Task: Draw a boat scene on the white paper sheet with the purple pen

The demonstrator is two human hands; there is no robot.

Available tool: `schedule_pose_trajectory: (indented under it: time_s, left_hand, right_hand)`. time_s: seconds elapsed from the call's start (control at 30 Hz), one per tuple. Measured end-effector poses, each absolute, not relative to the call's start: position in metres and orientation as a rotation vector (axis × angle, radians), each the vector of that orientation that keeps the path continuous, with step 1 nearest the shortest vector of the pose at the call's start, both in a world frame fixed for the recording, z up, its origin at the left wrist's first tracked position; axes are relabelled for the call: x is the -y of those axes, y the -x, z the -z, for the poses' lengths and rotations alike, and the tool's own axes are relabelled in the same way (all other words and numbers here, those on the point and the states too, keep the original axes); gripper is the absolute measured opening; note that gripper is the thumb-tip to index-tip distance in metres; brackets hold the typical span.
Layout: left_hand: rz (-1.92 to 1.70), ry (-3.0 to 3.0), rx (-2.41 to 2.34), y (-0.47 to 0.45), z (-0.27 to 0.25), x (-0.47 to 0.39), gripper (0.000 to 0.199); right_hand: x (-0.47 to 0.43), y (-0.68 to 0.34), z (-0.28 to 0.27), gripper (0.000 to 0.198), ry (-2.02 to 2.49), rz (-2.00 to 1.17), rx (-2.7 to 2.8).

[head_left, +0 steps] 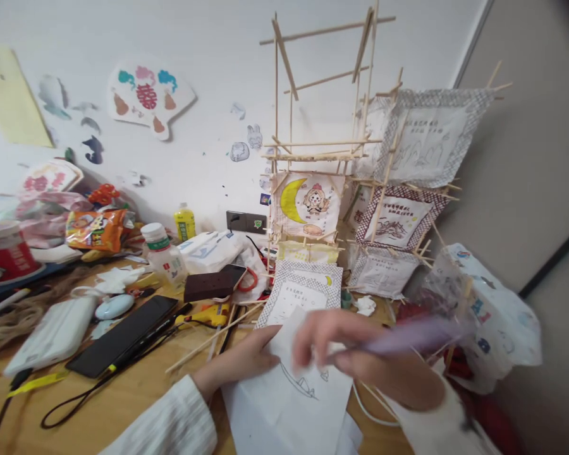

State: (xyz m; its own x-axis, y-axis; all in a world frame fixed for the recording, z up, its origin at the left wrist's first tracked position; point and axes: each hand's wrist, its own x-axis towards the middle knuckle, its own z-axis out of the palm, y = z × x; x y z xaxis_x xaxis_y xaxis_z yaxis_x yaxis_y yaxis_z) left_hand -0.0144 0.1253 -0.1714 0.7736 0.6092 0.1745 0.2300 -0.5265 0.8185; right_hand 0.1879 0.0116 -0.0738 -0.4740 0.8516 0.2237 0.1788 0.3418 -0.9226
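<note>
My right hand [355, 344], smeared by motion, is raised over the paper with a purple pen [412, 336] in its grip, the pen's long end pointing right. Beneath it lies a white sheet of paper [296, 411] with a pencil or ink line drawing, a curved shape and small triangles. At the sheet's left edge, my left hand [249, 357] grips the paper, its fingertips partly hidden by a lifted white part. More white sheets lie underneath. Just beyond is a drawn page [303, 294] with a patterned border, handwriting and a yellow moon.
A stick frame [322, 151] hung with drawn panels stands behind. Left of the hands are a black phone [123, 335], yellow glue gun [203, 316], white power bank [52, 335] and bottle [164, 256]. A plastic-wrapped package [497, 309] sits at right.
</note>
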Motion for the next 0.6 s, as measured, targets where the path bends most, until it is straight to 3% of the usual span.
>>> schedule_pose_trajectory:
  time_s: [0.13, 0.33, 0.6]
  left_hand:
    - [-0.587, -2.131, -0.579, 0.013, 0.174, -0.126, 0.038]
    - [-0.6, -2.192, -0.555, 0.013, 0.181, -0.129, 0.033]
    - [-0.568, -2.132, -0.672, 0.017, 0.192, -0.133, 0.058]
  right_hand:
    - [-0.055, -0.171, 0.108, 0.031, 0.766, -1.286, 1.733]
    - [-0.082, -0.168, 0.185, 0.038, 1.025, -1.379, 1.672]
    - [-0.077, -0.165, 0.206, 0.031, 1.314, -1.046, 1.701]
